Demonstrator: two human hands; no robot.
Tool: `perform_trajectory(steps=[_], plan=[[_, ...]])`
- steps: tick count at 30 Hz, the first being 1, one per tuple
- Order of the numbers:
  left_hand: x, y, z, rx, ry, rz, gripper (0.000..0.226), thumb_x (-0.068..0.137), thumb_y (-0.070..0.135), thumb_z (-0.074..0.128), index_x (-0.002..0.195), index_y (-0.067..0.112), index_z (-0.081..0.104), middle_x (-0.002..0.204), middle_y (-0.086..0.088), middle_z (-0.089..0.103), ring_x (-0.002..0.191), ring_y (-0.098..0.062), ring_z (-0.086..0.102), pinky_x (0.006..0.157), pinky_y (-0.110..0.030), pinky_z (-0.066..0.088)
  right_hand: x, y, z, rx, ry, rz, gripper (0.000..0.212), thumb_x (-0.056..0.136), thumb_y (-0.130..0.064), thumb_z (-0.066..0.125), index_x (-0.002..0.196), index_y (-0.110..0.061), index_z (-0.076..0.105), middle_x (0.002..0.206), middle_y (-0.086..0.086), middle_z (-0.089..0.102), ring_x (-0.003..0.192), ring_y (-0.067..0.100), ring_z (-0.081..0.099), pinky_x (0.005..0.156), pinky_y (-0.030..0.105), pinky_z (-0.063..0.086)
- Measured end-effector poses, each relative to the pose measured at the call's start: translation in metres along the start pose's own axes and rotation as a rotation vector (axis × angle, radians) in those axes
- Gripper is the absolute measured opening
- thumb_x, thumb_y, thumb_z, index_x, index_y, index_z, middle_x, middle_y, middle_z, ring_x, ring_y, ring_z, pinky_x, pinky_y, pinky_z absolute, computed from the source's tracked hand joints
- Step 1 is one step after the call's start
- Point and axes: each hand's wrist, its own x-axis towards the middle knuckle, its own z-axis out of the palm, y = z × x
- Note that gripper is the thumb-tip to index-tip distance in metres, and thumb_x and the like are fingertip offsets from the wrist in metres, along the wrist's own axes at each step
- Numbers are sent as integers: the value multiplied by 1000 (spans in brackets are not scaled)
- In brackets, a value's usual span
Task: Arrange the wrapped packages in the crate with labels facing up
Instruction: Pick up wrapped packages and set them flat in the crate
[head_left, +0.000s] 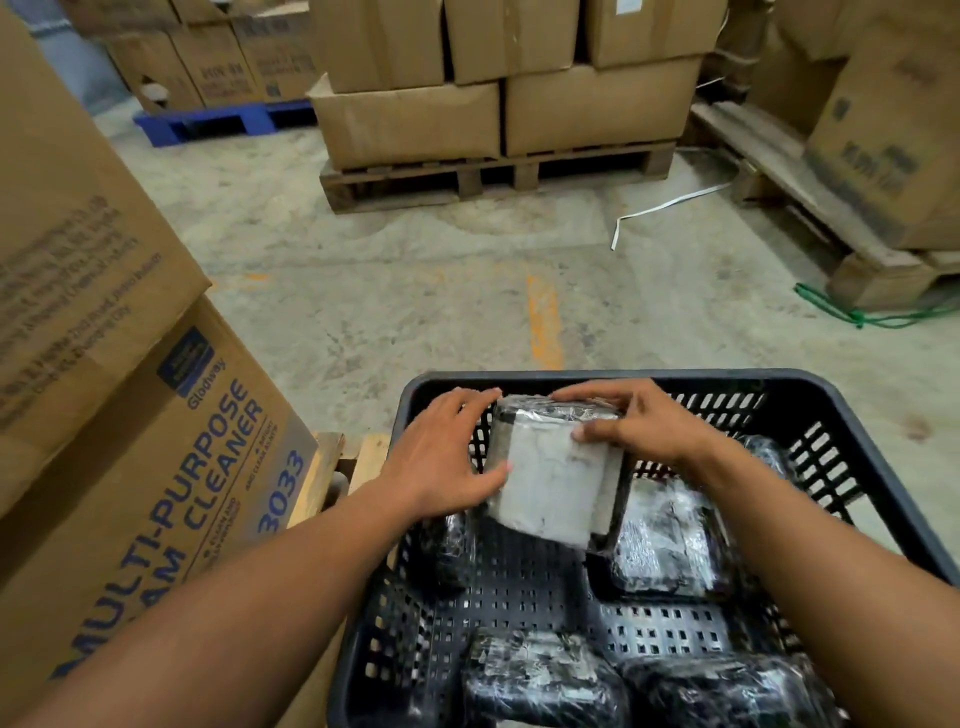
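Observation:
A black slatted plastic crate (852, 415) fills the lower right of the head view. Both hands hold one black wrapped package (550, 478) with a white label facing me, tilted above the crate's far left part. My left hand (441, 457) grips its left side, my right hand (639, 421) its top right corner. Another wrapped package (670, 540) lies to the right under it, a dark one (452, 551) sits at the left wall, and two more packages (540, 680) (727, 691) lie at the near edge.
Stacked "Multi-Purpose Foam Cleaner" cartons (171, 467) stand close on the left. Cartons on a wooden pallet (493, 176) stand ahead across the concrete floor, more cartons (883, 156) on a pallet at the right. A white strap (660, 208) and a green cord (857, 317) lie on the floor.

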Motion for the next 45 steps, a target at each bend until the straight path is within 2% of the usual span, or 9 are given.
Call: perform_trajectory(steps=[5,10,14,20,25,29,34,38,45], plan=[[10,29,-4,-779,-124,-334,88,80,40,87,152,32,38,145,-3,60,128,-26,61,106,-52,53,-6,-15,-13,190,80,-24,33,82,-8,81,106,-30,82,112,0,80,98,18,77,82,29,62],[7,28,-8,-878,-65,-431,68,83,40,83,139,23,49,132,-8,68,109,-26,72,97,-52,59,-11,-7,2,426,250,-14,55,82,-13,82,129,-35,65,123,13,67,93,17,76,69,26,63],[5,23,-10,-884,20,-474,72,86,39,81,146,18,47,132,-11,68,108,-28,73,96,-52,60,-17,9,37,401,235,-39,99,77,-12,87,150,-55,34,121,-21,53,99,4,67,64,27,65],[5,21,-6,-706,-32,-417,81,94,48,69,161,31,27,148,-8,59,126,-28,63,108,-50,51,-19,24,49,448,324,-10,98,79,-13,86,151,-54,34,145,0,51,123,29,64,95,57,59],[3,7,-13,-110,81,-147,71,99,49,53,162,33,23,160,-3,43,149,-25,34,119,-47,35,-23,48,44,412,303,89,93,82,-8,83,149,-54,38,153,9,47,109,21,68,78,36,64],[2,-15,-17,134,175,-191,75,98,49,51,163,30,17,168,-9,25,156,-29,15,126,-51,19,-16,72,58,346,330,169,95,83,-7,81,154,-48,32,163,11,36,98,15,63,66,25,63],[-8,-40,-5,115,-40,-308,88,98,56,49,163,35,-6,173,-12,3,159,-34,6,125,-52,21,5,93,81,214,348,228,94,86,-5,78,158,-38,27,165,10,34,134,37,53,103,59,53],[-4,-40,-2,71,14,-305,92,95,52,57,162,38,-4,171,-7,11,154,-32,21,118,-50,35,17,115,107,193,335,305,97,88,-8,76,159,-34,16,168,14,26,150,38,32,121,57,29],[-2,-44,-3,20,16,-300,94,93,45,61,162,39,-3,167,-8,21,149,-30,29,113,-50,43,28,133,131,-153,384,434,85,96,-27,67,161,-15,13,166,20,25,149,40,32,122,57,28]])
